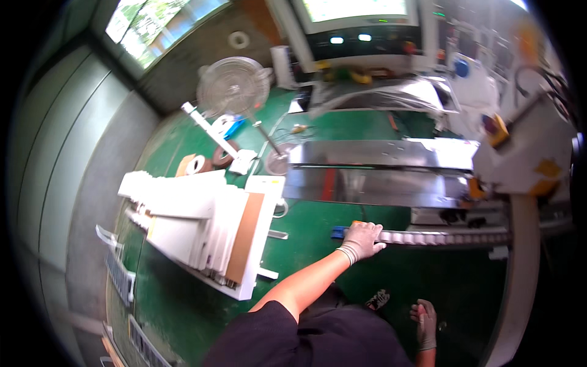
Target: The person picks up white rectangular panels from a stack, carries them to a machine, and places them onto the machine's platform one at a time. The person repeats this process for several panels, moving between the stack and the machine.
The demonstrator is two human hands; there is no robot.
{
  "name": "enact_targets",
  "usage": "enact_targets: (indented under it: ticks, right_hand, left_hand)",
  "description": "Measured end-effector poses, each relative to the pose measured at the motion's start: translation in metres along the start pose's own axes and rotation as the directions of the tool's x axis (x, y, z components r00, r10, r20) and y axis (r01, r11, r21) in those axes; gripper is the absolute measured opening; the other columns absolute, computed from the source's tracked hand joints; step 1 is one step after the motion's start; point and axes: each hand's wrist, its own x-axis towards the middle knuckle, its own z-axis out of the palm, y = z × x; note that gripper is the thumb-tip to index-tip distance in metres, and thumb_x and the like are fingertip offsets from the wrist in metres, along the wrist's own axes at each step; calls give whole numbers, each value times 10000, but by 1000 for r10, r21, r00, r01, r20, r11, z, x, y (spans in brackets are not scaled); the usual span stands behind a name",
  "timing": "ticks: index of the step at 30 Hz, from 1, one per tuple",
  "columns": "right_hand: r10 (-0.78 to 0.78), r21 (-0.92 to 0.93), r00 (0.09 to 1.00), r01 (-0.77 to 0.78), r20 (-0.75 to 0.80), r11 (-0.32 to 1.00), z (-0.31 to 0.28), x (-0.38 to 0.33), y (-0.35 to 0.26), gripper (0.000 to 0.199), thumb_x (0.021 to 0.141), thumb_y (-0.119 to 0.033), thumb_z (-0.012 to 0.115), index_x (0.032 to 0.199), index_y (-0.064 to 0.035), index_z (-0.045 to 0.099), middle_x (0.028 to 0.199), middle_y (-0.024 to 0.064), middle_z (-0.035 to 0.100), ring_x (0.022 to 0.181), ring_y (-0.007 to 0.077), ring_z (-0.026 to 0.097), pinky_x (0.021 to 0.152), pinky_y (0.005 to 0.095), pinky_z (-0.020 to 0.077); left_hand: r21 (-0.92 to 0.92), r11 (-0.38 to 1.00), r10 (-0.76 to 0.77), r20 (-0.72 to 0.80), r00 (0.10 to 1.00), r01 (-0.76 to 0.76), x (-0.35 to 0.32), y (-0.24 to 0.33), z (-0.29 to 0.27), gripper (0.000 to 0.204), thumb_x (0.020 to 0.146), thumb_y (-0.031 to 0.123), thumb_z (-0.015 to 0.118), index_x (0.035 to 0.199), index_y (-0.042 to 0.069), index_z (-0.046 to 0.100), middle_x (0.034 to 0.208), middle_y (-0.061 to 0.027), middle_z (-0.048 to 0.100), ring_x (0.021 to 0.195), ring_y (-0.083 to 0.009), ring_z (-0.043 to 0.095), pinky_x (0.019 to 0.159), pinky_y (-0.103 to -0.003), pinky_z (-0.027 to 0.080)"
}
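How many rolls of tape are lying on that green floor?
2 that I can see: a pale roll beside the stacked white panels, and a darker brown roll just right of it, by the fan's base. Others may be hidden behind the stack.

Daylight coming through the window (160, 24), glare blooming on steel (upper right washing out), edges bending, blurring, darkening.

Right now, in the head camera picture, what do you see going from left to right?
Stack of white boards → gloved left hand on the long grey rail → gloved right hand → white machine housing.
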Motion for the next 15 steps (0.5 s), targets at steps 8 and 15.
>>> enact_targets:
  ticks: [8, 15]
  right_hand:
    - [-254, -397, 921, 123, -296, 910, -12, 64, 3, 338, 987, -291, 641, 1197, -25, 632, 1044, 57, 631, 905, 142, 596, 788, 292, 504]
    - [32, -301, 967, -109, -251, 947, 79, 55, 59, 200, 987, -235, 627, 1121, -87, 624, 805, -25, 580, 629, 59, 505, 534, 212, 388]
  left_hand:
    - [-903, 202, -765, 98, 637, 381, -162, -240, 117, 569, 1012, 541, 522, 1224, 21, 615, 1143, -130, 682, 1028, -227, 654, 887, -389, 517]
    - [-782, -545, -825, 565, 27, -303, -290, -429, 166, 569, 985, 636, 446, 1207, 119, 530, 1066, -35, 666, 862, -201, 628, 732, -388, 477]
